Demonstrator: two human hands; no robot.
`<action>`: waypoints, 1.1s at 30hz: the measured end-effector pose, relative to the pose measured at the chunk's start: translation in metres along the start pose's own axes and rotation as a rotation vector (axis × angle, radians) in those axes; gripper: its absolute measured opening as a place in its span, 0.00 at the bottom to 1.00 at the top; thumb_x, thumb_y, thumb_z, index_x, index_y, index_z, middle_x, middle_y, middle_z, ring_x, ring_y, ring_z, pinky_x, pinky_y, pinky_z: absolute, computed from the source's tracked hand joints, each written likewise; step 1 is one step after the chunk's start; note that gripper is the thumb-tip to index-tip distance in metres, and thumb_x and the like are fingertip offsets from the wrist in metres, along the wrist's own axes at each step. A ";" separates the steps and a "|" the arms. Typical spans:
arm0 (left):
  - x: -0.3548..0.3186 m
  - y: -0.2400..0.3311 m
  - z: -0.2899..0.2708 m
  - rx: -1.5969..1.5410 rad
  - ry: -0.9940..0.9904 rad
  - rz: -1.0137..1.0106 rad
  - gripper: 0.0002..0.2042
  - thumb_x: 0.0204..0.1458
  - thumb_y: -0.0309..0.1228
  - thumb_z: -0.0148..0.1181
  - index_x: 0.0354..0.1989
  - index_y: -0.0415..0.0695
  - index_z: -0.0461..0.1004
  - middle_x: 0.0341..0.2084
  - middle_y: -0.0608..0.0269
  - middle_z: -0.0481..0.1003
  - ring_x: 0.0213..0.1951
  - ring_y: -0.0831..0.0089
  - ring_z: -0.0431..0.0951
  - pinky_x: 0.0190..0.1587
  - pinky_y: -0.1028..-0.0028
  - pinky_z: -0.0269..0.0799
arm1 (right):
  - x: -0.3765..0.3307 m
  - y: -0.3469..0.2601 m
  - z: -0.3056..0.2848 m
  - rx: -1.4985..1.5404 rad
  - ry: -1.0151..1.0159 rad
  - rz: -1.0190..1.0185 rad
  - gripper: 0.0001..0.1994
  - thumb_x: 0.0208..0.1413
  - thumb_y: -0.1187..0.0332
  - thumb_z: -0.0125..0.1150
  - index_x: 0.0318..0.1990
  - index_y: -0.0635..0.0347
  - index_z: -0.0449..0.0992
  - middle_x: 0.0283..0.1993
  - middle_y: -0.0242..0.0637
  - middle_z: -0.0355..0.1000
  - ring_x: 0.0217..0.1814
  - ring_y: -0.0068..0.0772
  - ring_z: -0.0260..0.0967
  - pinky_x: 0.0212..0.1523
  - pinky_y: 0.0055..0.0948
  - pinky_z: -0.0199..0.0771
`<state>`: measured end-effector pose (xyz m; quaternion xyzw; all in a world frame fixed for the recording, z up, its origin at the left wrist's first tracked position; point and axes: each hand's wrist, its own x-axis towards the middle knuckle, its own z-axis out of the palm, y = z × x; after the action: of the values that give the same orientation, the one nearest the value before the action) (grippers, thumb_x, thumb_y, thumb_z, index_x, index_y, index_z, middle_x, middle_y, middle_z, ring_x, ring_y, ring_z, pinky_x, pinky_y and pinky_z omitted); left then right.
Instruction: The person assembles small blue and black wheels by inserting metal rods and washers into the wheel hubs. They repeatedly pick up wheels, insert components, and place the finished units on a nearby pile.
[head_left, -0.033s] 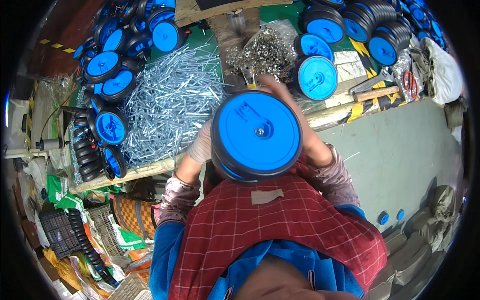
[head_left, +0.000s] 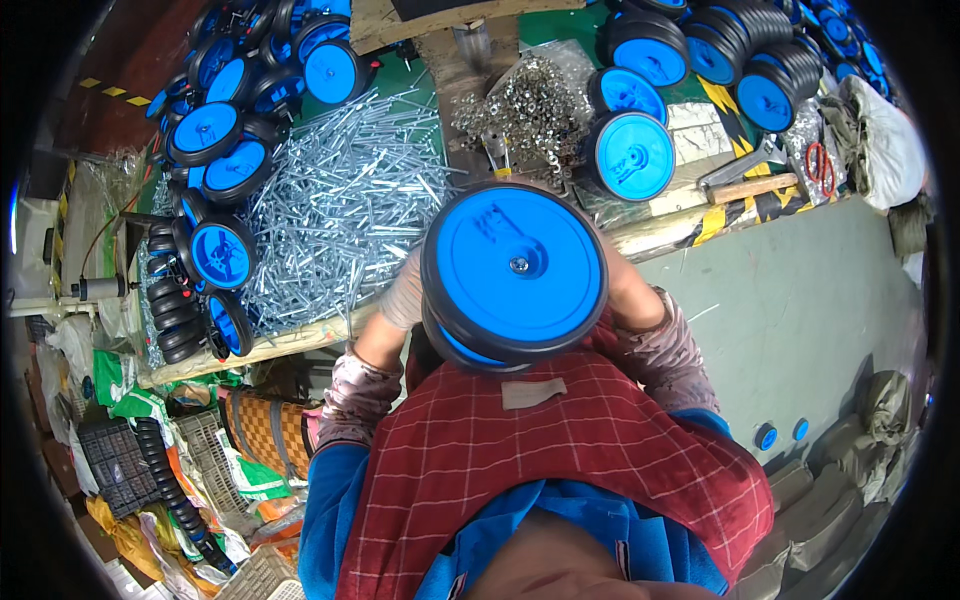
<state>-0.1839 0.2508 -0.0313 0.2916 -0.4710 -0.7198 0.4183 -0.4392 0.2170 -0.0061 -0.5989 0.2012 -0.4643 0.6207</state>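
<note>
A blue wheel with a black tyre (head_left: 510, 300) faces up in front of my chest, a small metal bolt or nut end at its hub. A second black tyre (head_left: 455, 345) shows just beneath it. My left hand (head_left: 404, 296), in a pale wrap or glove, grips the wheel at its left side, with its fingers hidden behind the tyre. My right hand (head_left: 612, 262) is at the wheel's right edge; its fingers are out of sight under or behind the wheel.
Loose metal bolts (head_left: 340, 210) pile up left on the bench, nuts (head_left: 540, 105) at its middle. Blue wheels (head_left: 635, 157) stand right of the nuts, more along the left (head_left: 222, 254). A hammer (head_left: 752, 188) and red-handled scissors (head_left: 820, 168) lie at the right end.
My right hand has moved from the wheel's upper right rim down behind it, so its fingers no longer show. The wheel has hardly shifted.
</note>
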 end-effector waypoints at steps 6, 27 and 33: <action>-0.024 -0.010 0.025 -0.295 -0.002 -0.135 0.17 0.59 0.28 0.57 0.57 0.42 0.68 0.55 0.59 0.71 0.54 0.73 0.71 0.59 0.68 0.67 | -0.022 0.031 -0.001 0.356 -0.166 0.216 0.37 0.46 0.64 0.75 0.62 0.66 0.64 0.57 0.39 0.70 0.56 0.30 0.68 0.57 0.33 0.69; 0.019 0.014 0.019 -0.278 -0.069 0.032 0.34 0.58 0.48 0.56 0.67 0.41 0.56 0.64 0.53 0.60 0.65 0.61 0.61 0.65 0.64 0.59 | -0.015 0.003 0.028 0.758 0.108 0.269 0.35 0.53 0.56 0.68 0.62 0.66 0.61 0.58 0.42 0.69 0.56 0.31 0.70 0.55 0.32 0.73; 0.046 0.026 -0.006 -0.059 0.192 0.165 0.30 0.61 0.47 0.54 0.64 0.39 0.60 0.60 0.56 0.65 0.63 0.69 0.63 0.67 0.67 0.56 | -0.015 0.007 0.027 0.751 0.152 0.242 0.32 0.55 0.54 0.67 0.58 0.69 0.66 0.55 0.42 0.72 0.55 0.30 0.71 0.56 0.32 0.72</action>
<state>-0.1924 0.2021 -0.0105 0.3070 -0.4300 -0.6651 0.5278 -0.4227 0.2433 -0.0114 -0.2664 0.1318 -0.4721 0.8299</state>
